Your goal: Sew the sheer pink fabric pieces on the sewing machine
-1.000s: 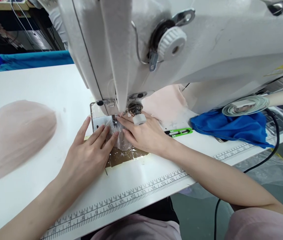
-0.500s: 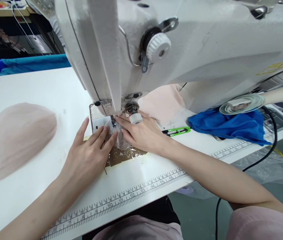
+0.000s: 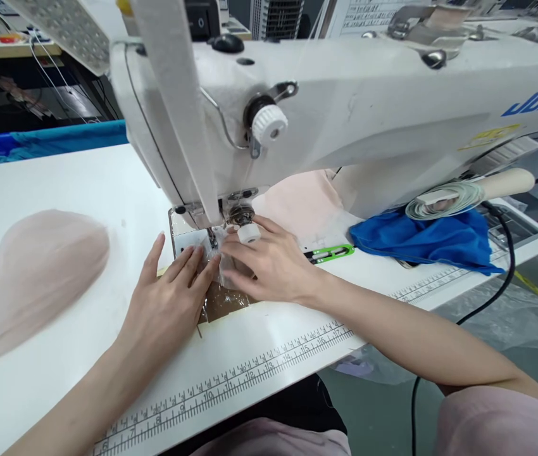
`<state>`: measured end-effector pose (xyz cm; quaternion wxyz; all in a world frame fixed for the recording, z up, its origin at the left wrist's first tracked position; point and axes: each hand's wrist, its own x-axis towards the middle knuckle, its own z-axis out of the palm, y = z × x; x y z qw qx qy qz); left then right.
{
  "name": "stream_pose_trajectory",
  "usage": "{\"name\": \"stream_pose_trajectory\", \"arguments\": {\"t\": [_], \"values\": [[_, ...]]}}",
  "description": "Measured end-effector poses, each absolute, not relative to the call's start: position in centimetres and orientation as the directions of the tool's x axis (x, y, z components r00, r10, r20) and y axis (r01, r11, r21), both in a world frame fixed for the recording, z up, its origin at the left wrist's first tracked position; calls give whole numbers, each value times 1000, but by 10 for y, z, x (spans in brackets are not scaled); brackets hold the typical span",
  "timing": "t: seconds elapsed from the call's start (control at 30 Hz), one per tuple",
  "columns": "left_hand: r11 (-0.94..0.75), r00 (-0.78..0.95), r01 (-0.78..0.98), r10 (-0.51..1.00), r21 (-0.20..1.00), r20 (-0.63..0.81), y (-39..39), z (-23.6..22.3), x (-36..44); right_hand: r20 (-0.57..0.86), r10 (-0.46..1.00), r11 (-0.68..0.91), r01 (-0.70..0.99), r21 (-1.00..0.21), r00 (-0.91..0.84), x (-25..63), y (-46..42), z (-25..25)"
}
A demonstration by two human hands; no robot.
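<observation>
A small piece of sheer fabric [image 3: 225, 271] lies on the metal needle plate [image 3: 184, 241] under the presser foot [image 3: 212, 238] of a white sewing machine [image 3: 345, 120]. My left hand [image 3: 167, 303] rests flat on the table, its fingertips pressing the fabric's left edge. My right hand [image 3: 269, 263] lies flat on the fabric's right side, fingers stretched toward the needle, with a white ring-like piece [image 3: 249, 234] on one finger.
A heap of sheer pink fabric [image 3: 26, 278] lies on the white table [image 3: 74, 183] at left. Pink cloth [image 3: 302, 202], green thread snips [image 3: 330, 254], blue cloth [image 3: 425, 237] and a tape roll [image 3: 444, 199] sit at right. A black cable [image 3: 482, 310] hangs off the edge.
My head has risen and drawn back, showing more of the machine's top. My right hand has slid slightly back toward me on the fabric; the left hand keeps its place.
</observation>
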<state>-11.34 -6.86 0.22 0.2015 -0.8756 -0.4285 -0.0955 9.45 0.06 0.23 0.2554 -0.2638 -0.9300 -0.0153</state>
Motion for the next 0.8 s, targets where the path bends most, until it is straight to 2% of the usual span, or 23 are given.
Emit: {"name": "stream_pose_trajectory", "arguments": {"t": [0.2,0.4,0.67,0.8], "values": [[-565,583,807,712,-173,391,-67,0,-116,466,394,899,437,-17,-792,90,-9,2],[-566,566,814,724,-128,394,-68,-2,-116,533,337,888,450,94,-776,89,-8,-2],[-570,587,803,705,-175,397,-70,0,-118,533,303,925,379,37,-790,91,-6,1],[-567,565,814,720,-128,404,-67,3,-120,582,369,923,361,-135,-725,91,-3,0]]}}
